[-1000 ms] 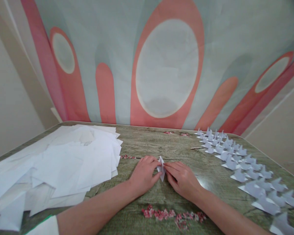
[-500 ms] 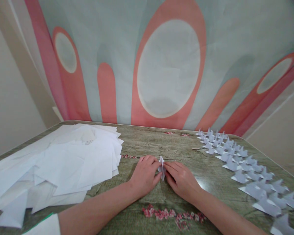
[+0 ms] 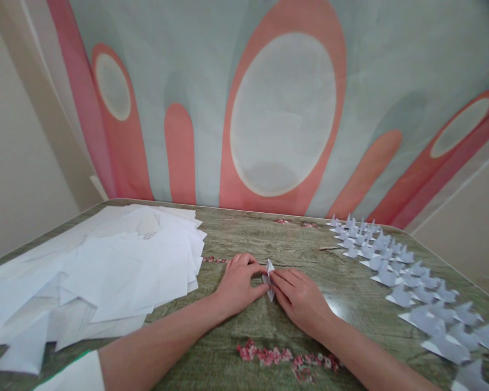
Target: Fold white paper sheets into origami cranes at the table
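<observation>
A small folded piece of white paper [image 3: 270, 264], narrow and pointed at both ends, is held upright between my hands near the middle of the table. My left hand [image 3: 241, 285] pinches its left side, thumb and forefinger touching the paper with a gap between them. From the right, my right hand [image 3: 299, 297] has its fingers closed on the paper's other side; the fingertips hide part of it.
Loose white paper sheets [image 3: 118, 271] spread in a pile over the table's left side. Several folded white paper birds [image 3: 401, 296] stand in rows along the right. The wood-patterned table [image 3: 244, 239] meets a printed backdrop [image 3: 204, 136].
My left hand's thumb and forefinger have spread a little wider apart at the paper. The right hand keeps its hold, and the view has shifted slightly.
</observation>
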Demonstrator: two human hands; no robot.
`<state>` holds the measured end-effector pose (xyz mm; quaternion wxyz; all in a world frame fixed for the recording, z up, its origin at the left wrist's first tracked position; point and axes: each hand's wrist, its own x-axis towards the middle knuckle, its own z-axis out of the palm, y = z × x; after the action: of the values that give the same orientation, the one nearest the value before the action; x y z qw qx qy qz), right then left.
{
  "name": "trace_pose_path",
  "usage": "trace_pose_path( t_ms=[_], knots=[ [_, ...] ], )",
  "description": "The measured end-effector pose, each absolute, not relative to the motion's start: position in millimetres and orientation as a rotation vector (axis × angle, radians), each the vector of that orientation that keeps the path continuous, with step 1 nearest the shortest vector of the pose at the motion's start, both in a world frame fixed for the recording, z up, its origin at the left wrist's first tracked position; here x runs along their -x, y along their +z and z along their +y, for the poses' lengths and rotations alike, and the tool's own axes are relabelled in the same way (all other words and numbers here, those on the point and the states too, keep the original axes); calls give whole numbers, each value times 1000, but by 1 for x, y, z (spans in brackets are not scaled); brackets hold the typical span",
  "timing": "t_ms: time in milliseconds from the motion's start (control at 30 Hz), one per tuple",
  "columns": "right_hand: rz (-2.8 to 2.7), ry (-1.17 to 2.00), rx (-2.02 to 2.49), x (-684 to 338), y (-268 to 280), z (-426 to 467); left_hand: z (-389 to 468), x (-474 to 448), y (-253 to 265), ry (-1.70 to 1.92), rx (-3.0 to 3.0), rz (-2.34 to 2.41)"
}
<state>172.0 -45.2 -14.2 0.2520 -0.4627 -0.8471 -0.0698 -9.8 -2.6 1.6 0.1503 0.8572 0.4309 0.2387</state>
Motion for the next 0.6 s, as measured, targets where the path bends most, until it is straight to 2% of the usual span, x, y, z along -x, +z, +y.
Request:
trace_pose_path(
  t_ms=[600],
  knots=[
    [-2399, -240, 1313, -167, -8, -47, -10, 14, 21, 543, -2650, 1209]
  ],
)
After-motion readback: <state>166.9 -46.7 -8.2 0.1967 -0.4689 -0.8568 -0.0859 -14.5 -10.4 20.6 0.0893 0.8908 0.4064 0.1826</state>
